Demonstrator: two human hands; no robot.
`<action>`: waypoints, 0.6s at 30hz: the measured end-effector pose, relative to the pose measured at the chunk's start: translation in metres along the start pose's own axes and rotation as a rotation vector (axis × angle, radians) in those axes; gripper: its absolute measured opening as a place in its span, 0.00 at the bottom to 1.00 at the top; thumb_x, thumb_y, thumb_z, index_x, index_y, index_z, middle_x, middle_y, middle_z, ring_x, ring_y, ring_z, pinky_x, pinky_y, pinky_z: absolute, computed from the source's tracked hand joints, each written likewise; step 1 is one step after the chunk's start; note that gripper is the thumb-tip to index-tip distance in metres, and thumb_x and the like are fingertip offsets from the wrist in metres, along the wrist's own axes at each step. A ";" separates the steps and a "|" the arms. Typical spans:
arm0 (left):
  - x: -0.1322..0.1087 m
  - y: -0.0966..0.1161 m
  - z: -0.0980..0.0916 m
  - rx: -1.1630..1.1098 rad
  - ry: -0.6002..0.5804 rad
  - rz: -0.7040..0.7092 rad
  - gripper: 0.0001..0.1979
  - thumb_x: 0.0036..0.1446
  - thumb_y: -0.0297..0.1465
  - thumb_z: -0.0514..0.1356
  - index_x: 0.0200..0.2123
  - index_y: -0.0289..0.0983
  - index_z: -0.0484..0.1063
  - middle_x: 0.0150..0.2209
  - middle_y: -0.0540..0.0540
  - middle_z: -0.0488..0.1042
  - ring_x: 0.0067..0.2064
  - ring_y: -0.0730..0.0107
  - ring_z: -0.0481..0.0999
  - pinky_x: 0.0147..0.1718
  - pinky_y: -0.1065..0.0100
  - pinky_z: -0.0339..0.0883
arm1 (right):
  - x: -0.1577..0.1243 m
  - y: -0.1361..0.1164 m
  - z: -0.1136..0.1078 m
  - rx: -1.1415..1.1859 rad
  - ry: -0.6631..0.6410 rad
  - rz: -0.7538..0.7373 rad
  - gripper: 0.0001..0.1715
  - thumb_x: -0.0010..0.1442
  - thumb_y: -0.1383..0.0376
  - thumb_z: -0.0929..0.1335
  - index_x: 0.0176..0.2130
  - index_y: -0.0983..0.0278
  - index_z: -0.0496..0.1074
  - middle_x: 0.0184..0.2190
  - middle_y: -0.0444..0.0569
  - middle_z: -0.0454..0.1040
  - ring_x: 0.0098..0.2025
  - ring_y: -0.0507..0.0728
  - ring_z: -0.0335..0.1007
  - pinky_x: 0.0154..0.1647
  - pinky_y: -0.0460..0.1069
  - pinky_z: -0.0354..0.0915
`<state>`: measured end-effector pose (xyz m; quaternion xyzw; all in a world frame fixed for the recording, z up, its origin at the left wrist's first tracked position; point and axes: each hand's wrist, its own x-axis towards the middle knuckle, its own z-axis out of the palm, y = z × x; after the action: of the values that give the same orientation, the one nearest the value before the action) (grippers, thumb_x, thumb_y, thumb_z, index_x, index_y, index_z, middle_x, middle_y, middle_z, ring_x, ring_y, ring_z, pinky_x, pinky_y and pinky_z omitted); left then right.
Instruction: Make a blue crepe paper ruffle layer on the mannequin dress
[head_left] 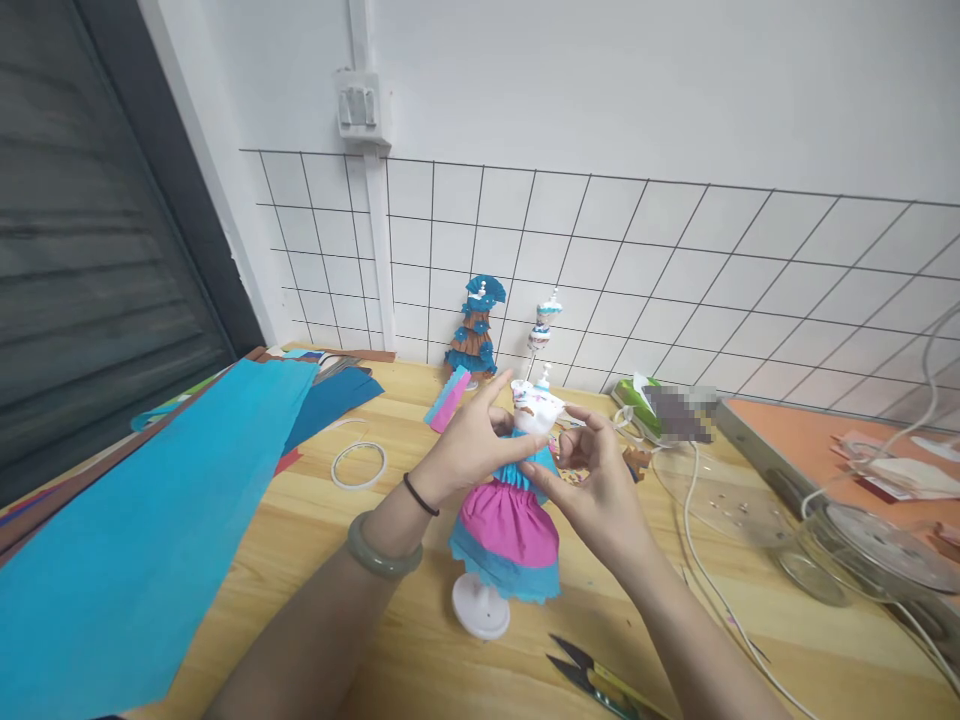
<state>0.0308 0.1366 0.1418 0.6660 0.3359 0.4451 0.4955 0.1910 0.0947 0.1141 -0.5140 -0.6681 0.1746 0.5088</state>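
— Doll mannequin (517,500), where did it stand?
— Just below the middle of the frame, upright on its white round base (481,607) on the desk (315,540), dressed in a magenta paper skirt (508,522) with a blue hem.

— And the hands?
— The left hand (469,445) was closed on the blue waist ruffle from the left, its grip pinching the paper below the white bodice (536,408). The right hand (600,490) came in from the right, fingertips clenched on the same ruffle.

— What lay around?
— Blue paper sheets (142,560) filled the lower left of the frame. A white ring (358,465) lay left of the hands, scissors (592,680) at the bottom edge. Another dressed figure (474,330) in blue and brown stood by the grid wall, upper middle.
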 end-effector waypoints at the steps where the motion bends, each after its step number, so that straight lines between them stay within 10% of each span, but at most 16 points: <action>1: 0.000 0.001 0.001 0.018 0.011 0.007 0.48 0.47 0.31 0.66 0.67 0.34 0.44 0.30 0.49 0.74 0.32 0.70 0.72 0.31 0.70 0.65 | 0.000 0.001 0.000 -0.008 -0.003 0.010 0.40 0.51 0.55 0.72 0.57 0.59 0.53 0.30 0.41 0.60 0.32 0.54 0.62 0.34 0.51 0.62; 11: 0.001 0.005 0.004 -0.110 0.098 -0.042 0.49 0.45 0.30 0.67 0.66 0.31 0.44 0.34 0.44 0.77 0.35 0.68 0.74 0.32 0.70 0.66 | -0.004 -0.002 -0.004 -0.114 -0.249 0.131 0.62 0.50 0.51 0.72 0.69 0.61 0.34 0.35 0.46 0.67 0.38 0.59 0.66 0.41 0.56 0.66; 18: 0.002 -0.006 -0.007 -0.110 -0.103 0.007 0.47 0.49 0.33 0.67 0.67 0.38 0.43 0.30 0.49 0.74 0.32 0.71 0.72 0.32 0.69 0.64 | 0.007 0.000 -0.033 0.220 -0.389 0.176 0.45 0.56 0.49 0.69 0.66 0.53 0.50 0.61 0.55 0.61 0.61 0.63 0.59 0.57 0.61 0.62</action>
<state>0.0252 0.1425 0.1377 0.6609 0.2829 0.4297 0.5463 0.2199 0.0914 0.1314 -0.4683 -0.6831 0.3857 0.4066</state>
